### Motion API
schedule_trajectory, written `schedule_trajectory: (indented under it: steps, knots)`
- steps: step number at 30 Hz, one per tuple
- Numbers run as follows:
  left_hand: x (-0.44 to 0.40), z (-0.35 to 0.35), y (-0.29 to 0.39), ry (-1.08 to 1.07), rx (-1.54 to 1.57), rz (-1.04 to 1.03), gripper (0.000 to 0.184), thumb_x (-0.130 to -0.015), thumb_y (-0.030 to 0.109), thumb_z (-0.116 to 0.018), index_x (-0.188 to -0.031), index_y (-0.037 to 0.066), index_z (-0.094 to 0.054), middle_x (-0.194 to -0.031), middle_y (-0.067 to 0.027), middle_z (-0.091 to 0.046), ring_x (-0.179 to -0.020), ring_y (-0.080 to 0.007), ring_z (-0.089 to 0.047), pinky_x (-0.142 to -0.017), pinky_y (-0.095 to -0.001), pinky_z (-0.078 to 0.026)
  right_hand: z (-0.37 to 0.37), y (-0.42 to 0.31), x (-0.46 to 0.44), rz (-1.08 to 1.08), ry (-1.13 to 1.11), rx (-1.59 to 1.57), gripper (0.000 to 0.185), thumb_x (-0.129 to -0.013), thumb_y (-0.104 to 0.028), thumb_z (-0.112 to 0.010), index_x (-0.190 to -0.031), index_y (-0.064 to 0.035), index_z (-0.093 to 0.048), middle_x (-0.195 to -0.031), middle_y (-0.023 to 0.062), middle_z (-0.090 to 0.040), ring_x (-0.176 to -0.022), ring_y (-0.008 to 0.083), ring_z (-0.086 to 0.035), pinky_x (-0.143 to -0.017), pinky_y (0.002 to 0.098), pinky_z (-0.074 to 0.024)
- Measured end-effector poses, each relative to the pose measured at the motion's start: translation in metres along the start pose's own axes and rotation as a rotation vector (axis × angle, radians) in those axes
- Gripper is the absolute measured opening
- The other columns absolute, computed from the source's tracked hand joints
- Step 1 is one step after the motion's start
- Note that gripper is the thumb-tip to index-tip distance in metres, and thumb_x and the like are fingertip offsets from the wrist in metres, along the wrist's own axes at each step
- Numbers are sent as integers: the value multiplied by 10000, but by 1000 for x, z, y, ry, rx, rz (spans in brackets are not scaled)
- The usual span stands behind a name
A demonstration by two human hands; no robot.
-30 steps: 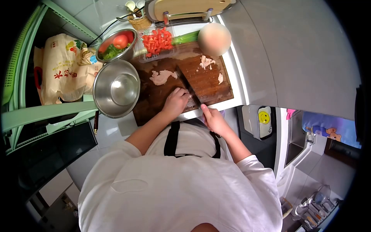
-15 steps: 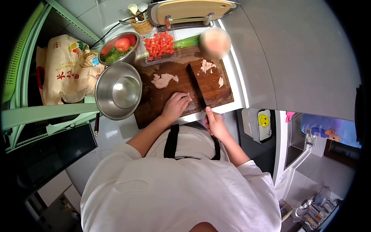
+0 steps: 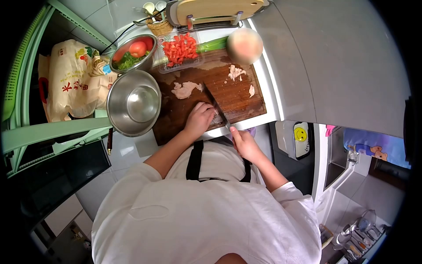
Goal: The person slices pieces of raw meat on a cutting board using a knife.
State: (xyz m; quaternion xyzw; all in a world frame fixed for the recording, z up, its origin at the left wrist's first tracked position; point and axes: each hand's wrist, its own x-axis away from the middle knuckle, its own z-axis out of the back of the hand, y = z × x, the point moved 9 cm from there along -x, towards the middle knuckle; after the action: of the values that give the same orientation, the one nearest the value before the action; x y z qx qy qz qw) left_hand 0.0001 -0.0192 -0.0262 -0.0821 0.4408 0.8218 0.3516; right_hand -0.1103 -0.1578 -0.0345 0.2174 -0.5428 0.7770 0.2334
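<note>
Hugging near board [image 3: 176, 119] edge: left hand [image 3: 200, 118].

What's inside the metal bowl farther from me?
The farther metal bowl holds a tomato and leafy greens. Anything beneath them is covered, and I can't tell whether the red along the inner wall is a reflection or more food.
</note>
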Motion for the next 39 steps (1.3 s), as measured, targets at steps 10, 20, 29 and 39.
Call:
schedule_trajectory:
  steps: [10,20,29,39]
  knots:
    - [-2,0,0,11,-29,6,115,-746,7,-709,-859,13,-687,-914,-96,-637,-883,-288,-599,-772,-369,-517,-4,7,-5,73,91,159,678,-1009,-492,-409,-770,101,-635,-635,247,-611,-649,404,-619,-663,451,-467]
    - [-15,-6,0,54,42,-26,119,-752,13,-713,-866,26,-685,-921,-88,-641,-882,-281,-611,-767,-365,-518,10,14,-17,-33,109,-54,690,-1002,-551,-390,-617,-1,-551,-514,68,-512,-499,185,-514,-526,344,-426]
    - [-15,-8,-2,-22,1,-39,126,-780,73,-723,-897,30,-703,-939,-76,-636,-913,-266,-603,-809,-358,-514,19,-3,-4,-52,12,-93,685,-999,-552,-402,-612,-6,-550,-517,58,-512,-497,177,-497,-529,345,-429]
    - [-17,-16,-2,-56,-22,-63,144,-741,19,-727,-882,16,-699,-929,-94,-642,-899,-284,-601,-794,-367,-517,12,-11,-16,12,45,97,688,-1001,-517,-413,-671,58,-596,-549,161,-551,-561,288,-573,-618,400,-464]
